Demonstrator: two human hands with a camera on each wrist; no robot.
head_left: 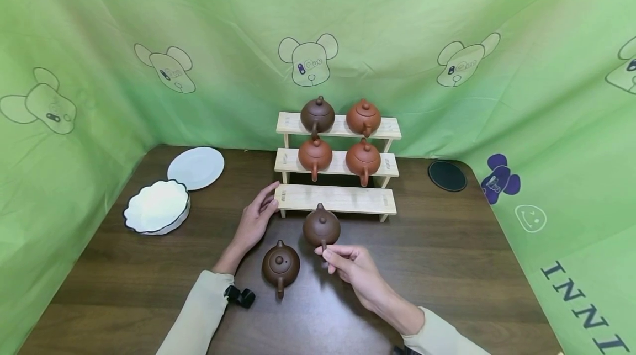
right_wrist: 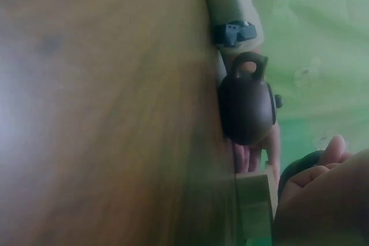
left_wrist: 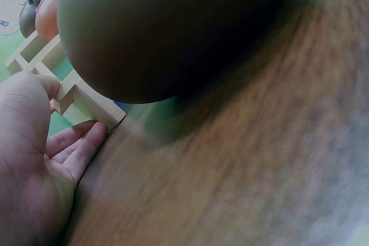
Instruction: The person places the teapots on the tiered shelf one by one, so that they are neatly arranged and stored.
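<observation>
My right hand [head_left: 360, 275] pinches the handle of a dark brown teapot [head_left: 322, 226] between thumb and fingers. This teapot is in front of the lowest step of a three-step wooden stand [head_left: 343, 198], its spout toward the stand. At the left end of that step, my left hand [head_left: 255, 220] touches the wood with nearly straight fingers; the left wrist view shows its fingertips [left_wrist: 99, 131] at the step's end, low by the table. A second dark brown teapot [head_left: 280, 264] sits on the table between my forearms, and its rounded body looms large in the left wrist view.
On the top step stand a dark teapot [head_left: 318, 115] and a reddish one [head_left: 364, 116]; two reddish teapots [head_left: 315, 154] occupy the middle step. A scalloped white dish [head_left: 156, 208] and a white plate [head_left: 196, 168] lie left, a black round coaster [head_left: 447, 175] right. Green cloth [head_left: 387, 24] surrounds the table.
</observation>
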